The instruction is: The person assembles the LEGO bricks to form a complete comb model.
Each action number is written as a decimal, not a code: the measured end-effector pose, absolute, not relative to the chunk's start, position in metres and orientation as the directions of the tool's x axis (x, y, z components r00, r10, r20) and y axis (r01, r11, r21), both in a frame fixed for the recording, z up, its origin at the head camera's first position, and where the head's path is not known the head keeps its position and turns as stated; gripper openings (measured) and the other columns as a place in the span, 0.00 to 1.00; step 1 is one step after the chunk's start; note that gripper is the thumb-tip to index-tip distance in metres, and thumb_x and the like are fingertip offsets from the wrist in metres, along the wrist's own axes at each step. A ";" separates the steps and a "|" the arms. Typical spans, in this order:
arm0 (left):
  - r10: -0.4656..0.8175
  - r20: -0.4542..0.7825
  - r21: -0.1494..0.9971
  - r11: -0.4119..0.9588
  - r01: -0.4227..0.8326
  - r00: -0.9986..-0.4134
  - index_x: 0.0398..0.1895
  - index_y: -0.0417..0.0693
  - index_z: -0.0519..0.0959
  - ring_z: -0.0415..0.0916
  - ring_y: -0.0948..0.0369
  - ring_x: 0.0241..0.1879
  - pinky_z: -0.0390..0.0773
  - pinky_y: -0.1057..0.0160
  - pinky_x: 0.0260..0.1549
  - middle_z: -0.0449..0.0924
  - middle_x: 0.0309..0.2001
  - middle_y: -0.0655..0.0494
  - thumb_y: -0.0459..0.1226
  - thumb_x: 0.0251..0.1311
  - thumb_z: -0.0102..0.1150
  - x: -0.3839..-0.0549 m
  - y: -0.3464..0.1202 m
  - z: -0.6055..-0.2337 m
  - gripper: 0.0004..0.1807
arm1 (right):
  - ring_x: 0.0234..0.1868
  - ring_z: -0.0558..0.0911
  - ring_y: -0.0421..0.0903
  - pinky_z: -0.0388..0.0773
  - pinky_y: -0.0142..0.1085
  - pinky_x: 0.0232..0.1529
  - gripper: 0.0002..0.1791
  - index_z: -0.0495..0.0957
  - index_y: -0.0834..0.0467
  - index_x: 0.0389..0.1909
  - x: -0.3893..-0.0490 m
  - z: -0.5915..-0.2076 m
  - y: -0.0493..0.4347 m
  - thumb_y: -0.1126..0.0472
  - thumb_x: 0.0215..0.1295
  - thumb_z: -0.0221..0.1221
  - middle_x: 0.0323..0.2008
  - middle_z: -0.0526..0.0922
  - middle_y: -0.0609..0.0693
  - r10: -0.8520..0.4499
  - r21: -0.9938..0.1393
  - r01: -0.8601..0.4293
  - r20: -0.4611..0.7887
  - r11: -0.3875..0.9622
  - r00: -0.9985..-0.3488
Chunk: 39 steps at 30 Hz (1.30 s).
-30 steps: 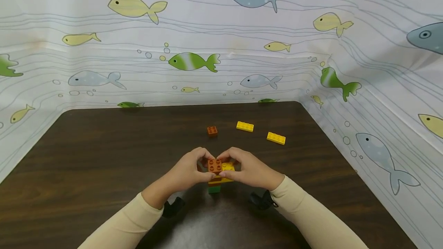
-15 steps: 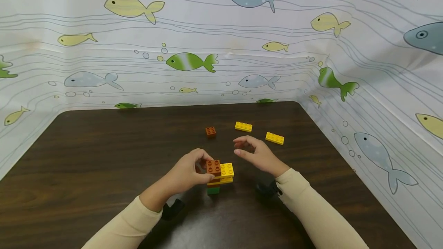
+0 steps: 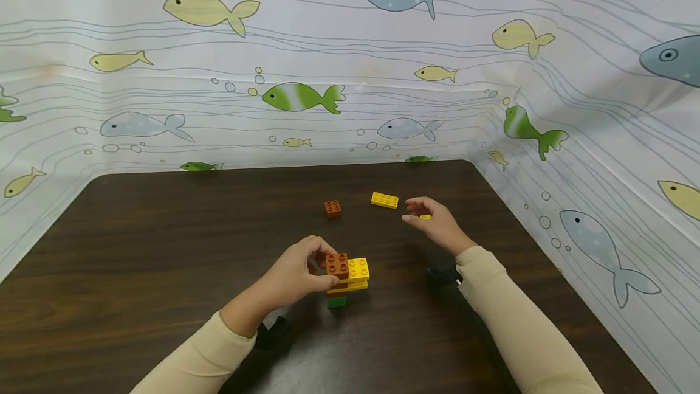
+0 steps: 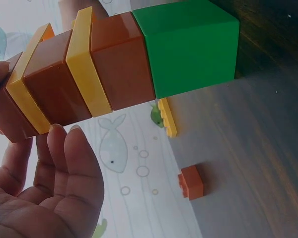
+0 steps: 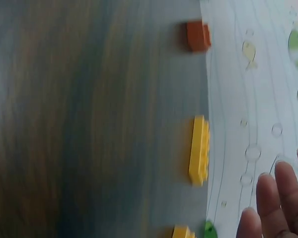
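My left hand (image 3: 295,269) grips the upper part of a stack of toy building bricks (image 3: 358,269), thumb in front and fingers behind. From the bottom, the stack has a green brick (image 4: 191,47), then brown bricks alternating with thin yellow ones; a brown brick (image 3: 336,265) tops it. The yellow layers jut out to the right. Farther right, my right hand (image 3: 437,224) hovers at a yellow brick (image 3: 425,217), largely hidden behind it in the head view. Thumb and fingers are spread apart. The right wrist view catches only part of this yellow brick (image 5: 183,232).
Toward the back of the dark wooden table (image 3: 191,230) lie a small brown brick (image 3: 332,208) and another yellow brick (image 3: 385,200), left of my right hand. A white fish-print curtain (image 3: 317,47) stands along the back and right edges.
My right hand has let go of the stack and moved right and away from me to the right-hand yellow brick. The left hand keeps its grip on the stack.
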<state>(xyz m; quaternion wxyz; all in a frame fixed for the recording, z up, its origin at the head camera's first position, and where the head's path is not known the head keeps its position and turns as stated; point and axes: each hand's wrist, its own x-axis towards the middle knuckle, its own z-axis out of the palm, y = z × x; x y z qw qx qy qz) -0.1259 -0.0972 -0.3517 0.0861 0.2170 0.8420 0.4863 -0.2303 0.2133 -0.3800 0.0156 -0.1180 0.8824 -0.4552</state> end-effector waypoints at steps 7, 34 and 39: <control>0.447 0.074 0.857 0.429 0.286 -0.891 0.44 0.40 0.75 0.69 0.58 0.39 0.75 0.64 0.37 0.72 0.40 0.53 0.33 0.53 0.68 -0.126 -0.097 -0.351 0.17 | 0.61 0.71 0.62 0.67 0.55 0.60 0.28 0.68 0.68 0.62 -0.245 -0.381 0.236 0.57 0.66 0.61 0.59 0.72 0.66 -0.197 -0.737 -0.179 0.063 0.652 -0.978; 0.446 0.075 0.860 0.424 0.284 -0.892 0.44 0.40 0.75 0.69 0.57 0.39 0.75 0.64 0.37 0.72 0.40 0.53 0.33 0.53 0.68 -0.125 -0.098 -0.351 0.16 | 0.60 0.70 0.65 0.65 0.56 0.61 0.29 0.67 0.72 0.61 -0.273 -0.398 0.271 0.61 0.63 0.61 0.61 0.69 0.71 -0.164 -0.498 -0.086 -0.115 0.863 -0.980; 0.451 0.077 0.866 0.412 0.284 -0.889 0.44 0.40 0.75 0.69 0.57 0.39 0.75 0.64 0.37 0.72 0.41 0.53 0.33 0.53 0.68 -0.125 -0.098 -0.351 0.17 | 0.57 0.70 0.66 0.65 0.58 0.59 0.30 0.68 0.73 0.61 -0.274 -0.400 0.273 0.60 0.63 0.61 0.59 0.71 0.71 -0.157 -0.462 -0.075 -0.141 0.884 -0.978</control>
